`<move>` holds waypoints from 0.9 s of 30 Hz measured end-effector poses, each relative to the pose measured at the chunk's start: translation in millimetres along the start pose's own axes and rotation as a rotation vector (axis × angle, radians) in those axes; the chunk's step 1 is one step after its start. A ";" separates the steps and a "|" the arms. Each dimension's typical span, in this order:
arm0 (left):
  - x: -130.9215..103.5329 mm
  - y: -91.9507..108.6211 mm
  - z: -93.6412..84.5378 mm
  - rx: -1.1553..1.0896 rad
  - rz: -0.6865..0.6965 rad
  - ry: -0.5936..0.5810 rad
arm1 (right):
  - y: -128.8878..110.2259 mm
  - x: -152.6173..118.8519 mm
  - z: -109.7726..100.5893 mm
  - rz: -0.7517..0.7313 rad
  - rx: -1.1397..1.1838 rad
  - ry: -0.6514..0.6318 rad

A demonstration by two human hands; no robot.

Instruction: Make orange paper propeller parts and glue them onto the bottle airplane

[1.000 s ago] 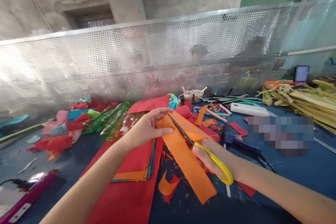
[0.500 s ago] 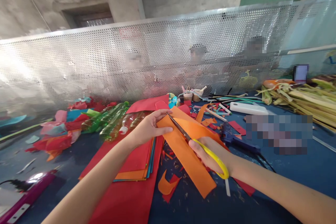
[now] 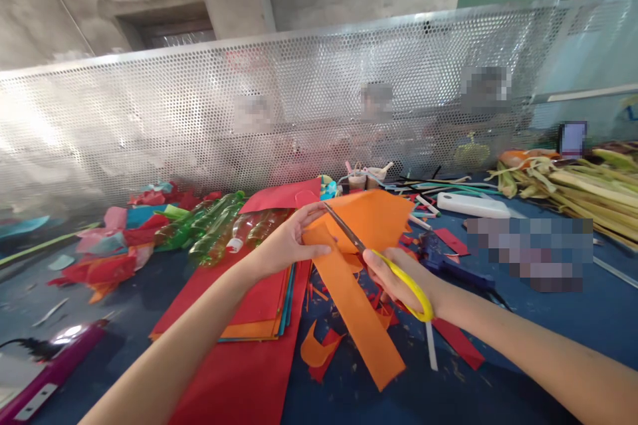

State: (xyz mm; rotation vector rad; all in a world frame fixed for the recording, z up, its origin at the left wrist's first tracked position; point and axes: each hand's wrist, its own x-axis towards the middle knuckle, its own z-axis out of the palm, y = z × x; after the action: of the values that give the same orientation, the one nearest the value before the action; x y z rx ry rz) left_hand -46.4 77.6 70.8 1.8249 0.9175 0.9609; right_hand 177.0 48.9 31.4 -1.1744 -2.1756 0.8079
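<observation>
The left hand (image 3: 286,239) is closed in a pinch on orange paper, its thumb lying on top and its fingers at the far side. The right hand (image 3: 399,275) is wrapped around the yellow handle of a pair of scissors (image 3: 353,234), whose blades are close together; how far they gape I cannot tell.

The scissors point away from the person, tips toward the far left, almost at the left fingertips. Their long axis slants from there back to the right wrist. The orange strip (image 3: 359,315) lies between the forearms, with its long axis running from under the left thumb toward the near edge of the surface (image 3: 339,405), angled rightward. A broader orange sheet (image 3: 379,216) rises on the far side of the blades; whether it is joined to the strip at the tips is hidden. The pinch probably keeps the paper taut and steady just where the blades end, while the strip hangs free of the cutting hand.

Orange and red offcuts (image 3: 319,348) lie near the strip. To its left, a stack of coloured sheets (image 3: 254,309) rests on a large red sheet (image 3: 239,385), likely within easy reach. Green bottles (image 3: 214,232) lie beyond, toward the far edge, where a perforated screen (image 3: 299,93) stands. A blue glue gun (image 3: 453,269) lies right of the right hand.
</observation>
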 end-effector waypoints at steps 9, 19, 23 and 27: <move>11.2 -29.2 -34.7 0.016 -0.038 0.335 | 7.9 9.0 -33.5 0.204 -0.589 0.046; 7.4 -14.5 -52.0 -0.285 -0.181 0.399 | 35.8 20.4 -36.1 0.328 -0.795 0.127; 8.9 -2.6 -44.1 -0.417 -0.158 0.421 | 43.4 22.6 -31.4 0.270 -0.757 0.077; 10.3 4.9 -31.5 -0.507 -0.142 0.439 | 39.5 22.1 -26.5 0.222 -0.735 0.062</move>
State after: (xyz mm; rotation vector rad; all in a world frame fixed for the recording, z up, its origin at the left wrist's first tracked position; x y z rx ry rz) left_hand -68.5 95.6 88.4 1.1291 0.9377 1.3863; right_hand 206.2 92.0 24.9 -1.7775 -2.3855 0.0127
